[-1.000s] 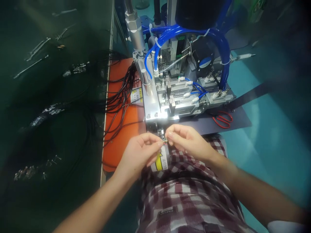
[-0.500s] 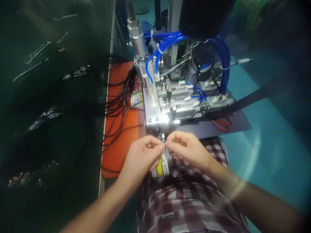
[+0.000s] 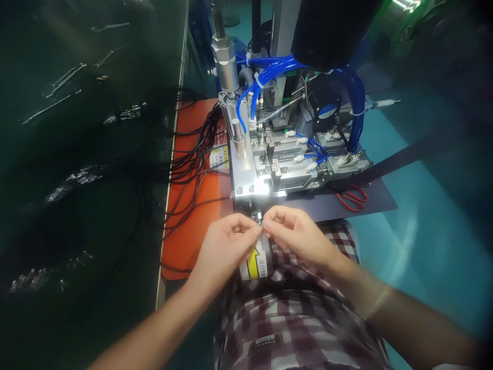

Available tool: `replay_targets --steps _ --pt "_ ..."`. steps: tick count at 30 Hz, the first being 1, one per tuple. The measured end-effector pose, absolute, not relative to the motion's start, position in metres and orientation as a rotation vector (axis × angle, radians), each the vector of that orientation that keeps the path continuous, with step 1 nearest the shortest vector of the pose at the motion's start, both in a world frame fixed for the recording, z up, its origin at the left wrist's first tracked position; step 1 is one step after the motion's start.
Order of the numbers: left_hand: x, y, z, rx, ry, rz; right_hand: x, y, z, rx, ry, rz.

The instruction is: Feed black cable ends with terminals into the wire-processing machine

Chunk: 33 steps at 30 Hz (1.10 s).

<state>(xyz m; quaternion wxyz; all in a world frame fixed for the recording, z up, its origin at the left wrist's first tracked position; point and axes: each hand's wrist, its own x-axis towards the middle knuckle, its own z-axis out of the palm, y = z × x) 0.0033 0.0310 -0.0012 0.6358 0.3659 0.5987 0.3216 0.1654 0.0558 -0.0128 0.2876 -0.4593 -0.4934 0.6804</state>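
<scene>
Fingertip to fingertip, my left hand [image 3: 231, 241] and my right hand [image 3: 295, 231] meet in front of a metal machine [image 3: 246, 177]. Both hands are closed in a pinch at a tiny, thin piece between them, too small to name. Just behind the fingertips is a small metal fitting [image 3: 259, 216] at the machine's front. Below them, a white label with a yellow arrow [image 3: 252, 263] shows on a rounded part, partly covered by my left hand.
Black cables [image 3: 192, 174] run across the orange board [image 3: 181, 246] on the left. Small metal parts [image 3: 82, 174] lie on the dark green surface. Blue air tubes [image 3: 277, 66] loop over the machine. Red-handled scissors or pliers [image 3: 353, 198] rest on the dark plate [image 3: 331, 208].
The fingertips of both hands have drawn slightly closer together, and less of the thin piece shows between them. The view has shifted a little.
</scene>
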Motion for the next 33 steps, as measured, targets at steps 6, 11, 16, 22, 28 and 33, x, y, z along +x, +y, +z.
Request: replay_targets --steps 6,11,16,22,28,33 --pt "0.001 0.033 0.001 0.823 1.350 0.702 0.171 0.058 -0.013 -1.230 -1.556 1.649" --pt "0.002 0.034 0.004 0.807 1.333 0.690 0.174 0.061 -0.011 -1.138 -1.951 1.338" --pt "0.001 0.035 0.003 0.796 1.295 0.641 0.176 0.066 -0.013 -1.019 -2.044 1.346" --pt "0.001 0.033 -0.002 1.229 1.445 0.727 0.169 0.062 -0.028 -0.993 -1.489 1.661" --pt "-0.004 0.035 -0.020 2.054 1.495 0.906 0.164 0.066 -0.040 -1.097 -1.351 1.640" --pt "-0.009 0.041 -0.030 2.262 1.488 0.830 0.160 0.068 -0.048 -1.147 -1.306 1.606"
